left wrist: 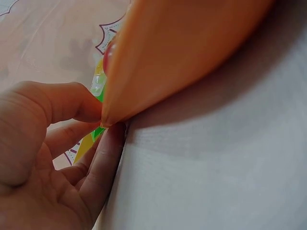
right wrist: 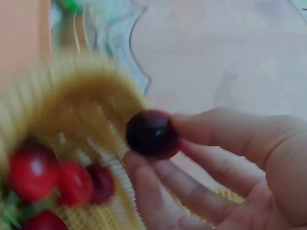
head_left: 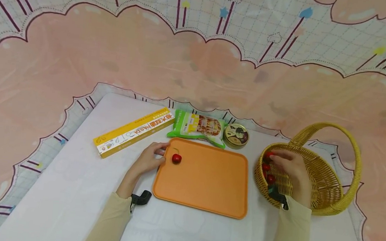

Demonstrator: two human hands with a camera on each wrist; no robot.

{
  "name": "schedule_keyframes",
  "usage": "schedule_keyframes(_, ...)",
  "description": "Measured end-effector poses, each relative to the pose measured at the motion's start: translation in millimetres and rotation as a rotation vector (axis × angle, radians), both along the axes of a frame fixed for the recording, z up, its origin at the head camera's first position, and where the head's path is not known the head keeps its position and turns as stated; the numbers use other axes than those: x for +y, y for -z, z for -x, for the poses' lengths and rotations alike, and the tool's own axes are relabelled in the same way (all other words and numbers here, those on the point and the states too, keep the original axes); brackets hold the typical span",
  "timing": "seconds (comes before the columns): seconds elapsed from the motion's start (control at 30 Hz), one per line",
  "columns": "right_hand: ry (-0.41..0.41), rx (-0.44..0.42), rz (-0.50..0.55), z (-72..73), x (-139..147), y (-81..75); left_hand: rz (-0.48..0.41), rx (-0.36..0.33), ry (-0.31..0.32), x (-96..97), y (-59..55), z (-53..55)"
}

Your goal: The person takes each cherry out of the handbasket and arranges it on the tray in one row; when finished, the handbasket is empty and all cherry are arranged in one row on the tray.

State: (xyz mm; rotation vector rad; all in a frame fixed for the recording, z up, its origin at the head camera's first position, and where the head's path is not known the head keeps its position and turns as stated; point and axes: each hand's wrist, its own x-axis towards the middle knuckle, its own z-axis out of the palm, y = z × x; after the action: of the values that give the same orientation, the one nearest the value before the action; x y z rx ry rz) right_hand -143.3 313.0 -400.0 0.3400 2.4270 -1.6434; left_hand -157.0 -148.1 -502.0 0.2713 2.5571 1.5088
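My left hand (head_left: pixel 149 158) pinches the left edge of an orange rectangular tray (head_left: pixel 206 177), thumb on the rim and other fingers below it in the left wrist view. One red cherry (head_left: pixel 176 158) with a stem lies on the tray near its upper left corner. Over the left side of a woven yellow basket (head_left: pixel 331 209), my right hand (head_left: pixel 293 167) holds a dark red cherry (right wrist: pixel 153 135) between thumb and fingertips. Several more cherries (right wrist: pixel 74 183) sit below in the basket, beside its left wall.
Behind the tray lie a green snack packet (head_left: pixel 197 126) and a round tin (head_left: pixel 236 135). A yellow and white pasta box (head_left: pixel 135 132) sits slantwise at the back left. The basket's tall handle (head_left: pixel 356 161) arches up on the right. A white cloth (head_left: pixel 70 178) covers the table.
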Motion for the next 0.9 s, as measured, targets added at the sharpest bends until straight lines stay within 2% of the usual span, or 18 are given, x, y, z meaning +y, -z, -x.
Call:
schedule_keyframes(0.1, 0.025, 0.072, 0.144, 0.4, -2.9, 4.2, 0.007, -0.003, 0.0, 0.3, 0.5, 0.6)
schedule_keyframes(0.27, 0.124, 0.164, 0.335, -1.3, -5.0, 5.2, 0.006, -0.006, 0.005, 0.8, -0.4, 0.7)
schedule_keyframes(0.37, 0.113, 0.2, 0.391, -1.2, -13.3, 4.3, 0.008, -0.015, 0.0, 0.9, -2.1, 0.3)
schedule_keyframes(0.43, 0.092, 0.208, 0.379, 0.2, -23.8, 4.0, 0.011, -0.016, -0.002, 0.8, -3.0, 0.0)
schedule_keyframes(0.6, 0.043, 0.211, 0.212, 7.5, -62.1, 7.9, 0.005, -0.011, 0.0, 1.0, -5.2, 0.7)
schedule_keyframes(0.9, -0.162, 0.188, 0.03, 15.6, -144.5, 49.8, 0.026, -0.008, -0.007, 0.0, -3.7, -0.5)
